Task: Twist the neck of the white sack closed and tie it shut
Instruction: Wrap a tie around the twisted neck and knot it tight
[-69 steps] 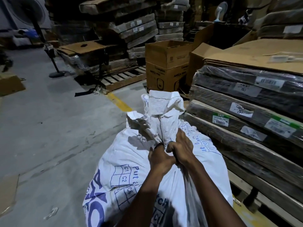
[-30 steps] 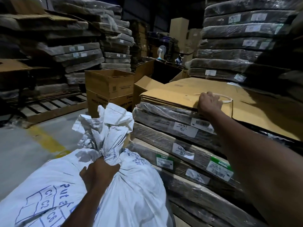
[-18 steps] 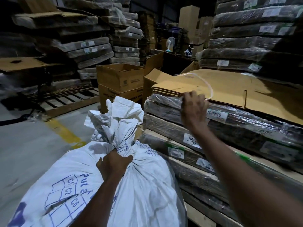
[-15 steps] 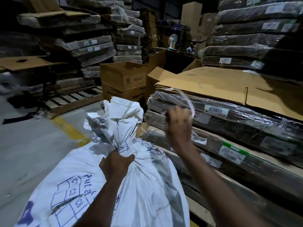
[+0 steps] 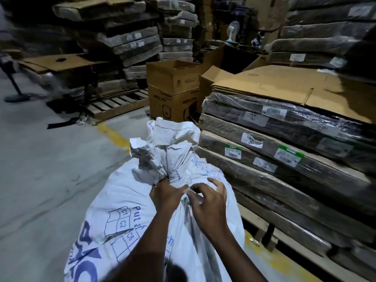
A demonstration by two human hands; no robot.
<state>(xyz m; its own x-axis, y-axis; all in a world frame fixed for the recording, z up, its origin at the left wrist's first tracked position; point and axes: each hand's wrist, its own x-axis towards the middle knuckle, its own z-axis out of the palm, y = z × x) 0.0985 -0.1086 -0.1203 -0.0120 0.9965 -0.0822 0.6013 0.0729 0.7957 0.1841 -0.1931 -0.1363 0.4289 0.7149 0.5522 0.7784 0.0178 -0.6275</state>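
Left hand clenches sack neck; right hand (fingers spread) beside.

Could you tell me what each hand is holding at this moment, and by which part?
The left hand grips the white sack by its bunched neck. The right hand hovers beside the neck, fingers loosely curled; whether it holds anything cannot be told.

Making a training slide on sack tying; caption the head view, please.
Left hand grips the twisted neck of the white sack while the right hand closes in beside it.
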